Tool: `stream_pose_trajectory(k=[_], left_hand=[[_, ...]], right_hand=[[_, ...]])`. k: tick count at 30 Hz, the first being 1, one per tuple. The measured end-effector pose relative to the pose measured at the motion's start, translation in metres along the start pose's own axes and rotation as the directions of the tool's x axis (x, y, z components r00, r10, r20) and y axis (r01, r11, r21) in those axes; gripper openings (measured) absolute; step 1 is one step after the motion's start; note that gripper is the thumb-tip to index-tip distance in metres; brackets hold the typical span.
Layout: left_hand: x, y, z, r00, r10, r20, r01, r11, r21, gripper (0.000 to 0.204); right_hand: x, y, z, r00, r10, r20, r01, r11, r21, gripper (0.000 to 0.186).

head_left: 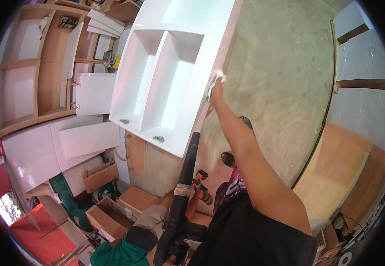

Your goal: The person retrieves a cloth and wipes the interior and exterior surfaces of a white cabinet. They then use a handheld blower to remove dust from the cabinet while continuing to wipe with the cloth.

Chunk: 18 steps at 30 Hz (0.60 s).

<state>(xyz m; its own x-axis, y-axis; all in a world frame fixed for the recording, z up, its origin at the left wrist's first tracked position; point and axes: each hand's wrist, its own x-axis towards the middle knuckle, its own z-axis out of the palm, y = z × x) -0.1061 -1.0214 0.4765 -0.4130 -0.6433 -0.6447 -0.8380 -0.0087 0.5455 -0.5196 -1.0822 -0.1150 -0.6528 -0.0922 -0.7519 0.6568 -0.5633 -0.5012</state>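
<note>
A white cabinet (193, 99) with a divider and metal hinges (158, 138) stands in front of me. My right arm reaches forward, and my right hand (216, 93) is closed round a white cloth (219, 77), against the cabinet's right side. Low in the view is a black blower (181, 206), its long nozzle pointing up toward the cabinet's near corner. My left hand (171, 260) grips it at the bottom edge, where only some fingers show.
A person in a green shirt (123, 253) crouches at my lower left, beside a cordless drill (200, 176). Wooden shelving (37, 66) and white panels (90, 139) fill the left. More panels (365, 111) line the right. An open wooden drawer (106, 217) lies at lower left.
</note>
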Motion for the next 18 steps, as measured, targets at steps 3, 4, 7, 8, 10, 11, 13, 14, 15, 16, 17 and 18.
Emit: stream_pose_trajectory(k=[3, 4, 7, 8, 10, 11, 13, 14, 15, 16, 17, 18], left_hand=[[0.032, 0.031, 0.009, 0.993, 0.076, 0.094, -0.083, 0.994, 0.073, 0.036], [0.041, 0.04, 0.013, 0.982, 0.117, 0.149, -0.135, 0.984, 0.116, 0.037], [0.06, 0.061, 0.026, 0.853, 0.419, 0.312, -0.491, 0.847, 0.205, 0.042], [0.067, 0.067, 0.029, 0.757, 0.534, 0.377, -0.632, 0.745, 0.213, 0.045], [0.076, 0.071, 0.032, 0.719, 0.566, 0.404, -0.68, 0.695, 0.236, 0.052], [0.08, 0.074, 0.032, 0.695, 0.584, 0.42, -0.707, 0.664, 0.246, 0.056], [0.091, 0.09, 0.045, 0.659, 0.607, 0.444, -0.732, 0.653, 0.194, 0.056], [0.094, 0.097, 0.05, 0.642, 0.618, 0.454, -0.743, 0.648, 0.168, 0.056], [0.092, 0.104, 0.053, 0.824, 0.416, 0.385, -0.495, 0.859, 0.132, 0.054], [0.088, 0.111, 0.055, 0.932, 0.161, 0.325, -0.195, 0.978, 0.074, 0.053], [0.085, 0.115, 0.057, 0.953, -0.118, 0.281, 0.123, 0.992, -0.002, 0.051], [0.084, 0.119, 0.062, 0.964, -0.123, 0.237, 0.113, 0.992, 0.054, 0.05]], right_hand=[[0.052, -0.092, -0.005, 0.996, -0.062, 0.067, 0.059, 0.997, 0.04, 0.072], [0.052, -0.108, -0.002, 0.999, -0.002, 0.055, 0.001, 1.0, 0.016, 0.07], [0.035, -0.13, -0.002, 0.988, 0.153, 0.032, -0.152, 0.988, -0.024, 0.067], [0.035, -0.129, -0.004, 0.984, 0.175, 0.035, -0.175, 0.985, -0.007, 0.067], [0.043, -0.122, -0.011, 0.987, 0.137, 0.081, -0.142, 0.988, 0.061, 0.065], [0.051, -0.121, -0.016, 0.99, 0.109, 0.086, -0.115, 0.992, 0.06, 0.065], [0.052, -0.122, -0.012, 0.991, 0.067, 0.113, -0.072, 0.997, 0.039, 0.065], [0.06, -0.13, -0.009, 0.99, 0.115, 0.085, -0.116, 0.993, 0.003, 0.064], [0.074, -0.137, -0.008, 0.985, 0.163, 0.049, -0.162, 0.986, -0.025, 0.063], [0.083, -0.138, -0.009, 0.978, 0.21, 0.013, -0.209, 0.976, -0.053, 0.062], [0.081, -0.13, -0.014, 0.983, 0.179, 0.031, -0.177, 0.983, -0.047, 0.062], [0.075, -0.119, -0.015, 0.987, 0.148, 0.056, -0.146, 0.988, -0.048, 0.062]])
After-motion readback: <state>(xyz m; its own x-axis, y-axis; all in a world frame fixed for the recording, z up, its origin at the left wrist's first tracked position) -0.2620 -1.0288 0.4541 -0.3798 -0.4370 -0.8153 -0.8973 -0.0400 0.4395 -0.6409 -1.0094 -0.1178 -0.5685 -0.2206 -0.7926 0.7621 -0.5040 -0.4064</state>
